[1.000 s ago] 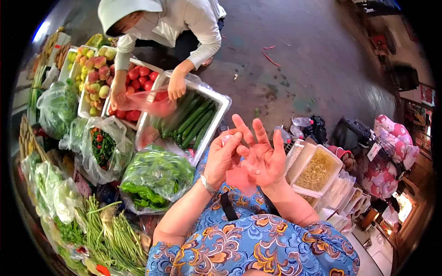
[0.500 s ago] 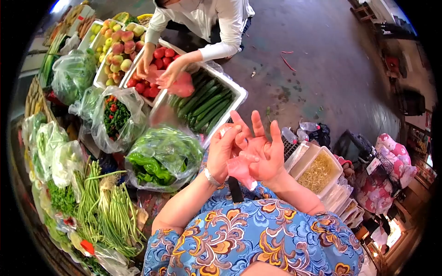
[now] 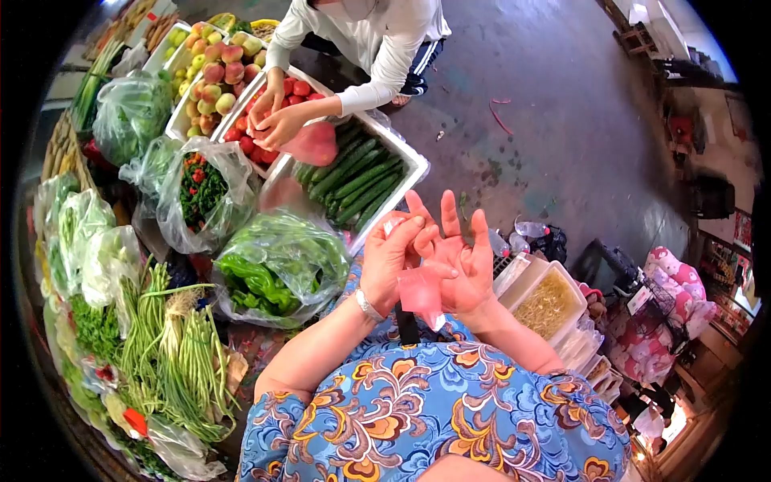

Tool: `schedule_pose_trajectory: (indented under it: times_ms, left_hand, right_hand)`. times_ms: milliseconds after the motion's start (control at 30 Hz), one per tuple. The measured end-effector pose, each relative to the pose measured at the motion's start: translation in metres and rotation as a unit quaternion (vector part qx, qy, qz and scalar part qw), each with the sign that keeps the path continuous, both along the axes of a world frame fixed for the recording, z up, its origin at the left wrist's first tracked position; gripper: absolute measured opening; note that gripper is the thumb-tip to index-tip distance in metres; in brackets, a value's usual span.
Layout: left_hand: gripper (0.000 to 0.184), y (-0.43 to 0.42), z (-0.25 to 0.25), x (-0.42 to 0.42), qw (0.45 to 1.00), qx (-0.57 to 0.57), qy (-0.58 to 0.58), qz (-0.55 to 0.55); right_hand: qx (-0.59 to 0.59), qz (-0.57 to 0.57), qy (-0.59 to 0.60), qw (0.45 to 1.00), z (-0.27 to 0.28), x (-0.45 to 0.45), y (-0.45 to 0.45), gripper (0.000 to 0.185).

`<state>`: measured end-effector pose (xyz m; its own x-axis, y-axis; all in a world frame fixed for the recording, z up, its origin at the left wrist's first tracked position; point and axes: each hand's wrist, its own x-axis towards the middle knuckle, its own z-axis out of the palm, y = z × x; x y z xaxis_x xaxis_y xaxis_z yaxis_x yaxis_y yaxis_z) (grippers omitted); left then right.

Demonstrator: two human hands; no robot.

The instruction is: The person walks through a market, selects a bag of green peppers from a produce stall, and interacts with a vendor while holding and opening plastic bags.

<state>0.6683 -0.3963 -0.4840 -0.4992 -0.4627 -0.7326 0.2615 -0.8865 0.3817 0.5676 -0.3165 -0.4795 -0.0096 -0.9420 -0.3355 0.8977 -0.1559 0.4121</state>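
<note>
Held up in front of my patterned shirt, my left hand wears a bracelet and has its fingers pinched. A small pink plastic bag hangs from it, between my two hands. Beside it, my right hand faces palm up with fingers spread, its thumb lying across the top of the bag. Where the fingertips of the two hands meet is partly hidden. Beyond my hands lie cucumbers in a white foam box. A clear bag of green peppers stands left of my wrist.
Across the boxes a person in a white top handles another pink bag over the tomatoes. Peaches, long beans and bagged greens fill the left. Bean sprouts sit in a box at right.
The other person's hands have come closer together at their pink bag. My hands keep nearly the same pose, with the pink bag hanging slightly flatter. The view has shifted slightly.
</note>
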Motion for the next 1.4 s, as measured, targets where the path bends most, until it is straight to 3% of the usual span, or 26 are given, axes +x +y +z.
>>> schedule_pose_trajectory:
  times_ms: [133,433,500,567,633,700,767,900,967,1100,1167,1400]
  left_hand:
    - [0.008,-0.003,0.014,0.005,0.998,-0.016,-0.016,-0.051]
    - [0.011,-0.001,0.053,-0.007,0.995,-0.036,0.092,-0.007]
    - [0.011,0.001,0.05,-0.014,0.991,-0.117,0.069,-0.013]
    - [0.01,0.004,0.046,-0.016,0.987,-0.126,0.101,-0.02]
    - [0.009,0.008,0.042,-0.02,0.974,-0.214,0.036,-0.059]
    - [0.009,0.005,0.051,-0.021,0.972,-0.22,0.023,-0.079]
    - [0.008,0.002,0.055,-0.02,0.972,-0.213,0.013,-0.097]
    - [0.005,-0.008,0.073,-0.018,0.977,-0.137,0.086,-0.138]
    - [0.004,-0.005,0.068,-0.02,0.97,-0.187,0.098,-0.121]
    - [0.003,0.003,0.057,-0.023,0.97,-0.153,0.185,-0.046]
    - [0.004,0.003,0.054,-0.022,0.965,-0.183,0.177,-0.07]
    - [0.009,-0.003,0.051,-0.012,0.95,-0.204,0.2,-0.124]
  right_hand:
    - [0.004,-0.009,-0.016,1.0,0.004,0.004,0.001,0.051]
    - [-0.063,-0.039,-0.005,0.997,0.013,0.004,0.01,0.052]
    - [-0.129,-0.069,-0.034,0.989,0.014,0.001,0.009,0.052]
    - [-0.135,-0.068,-0.032,0.988,0.017,0.002,0.008,0.051]
    - [-0.108,-0.084,-0.059,0.989,0.021,0.003,0.009,0.051]
    - [-0.132,-0.041,-0.042,0.989,0.021,-0.001,0.004,0.052]
    - [-0.081,-0.085,-0.081,0.99,0.029,0.007,0.0,0.052]
    - [-0.043,-0.045,-0.065,0.996,0.021,0.001,0.007,0.05]
    - [-0.019,-0.019,-0.056,0.998,0.021,0.0,0.007,0.05]
    - [0.073,-0.068,0.016,0.995,0.033,0.006,-0.003,0.05]
    - [-0.162,-0.079,-0.154,0.971,0.02,-0.001,0.0,0.043]
    - [-0.216,-0.026,-0.035,0.975,-0.006,-0.015,0.01,0.045]
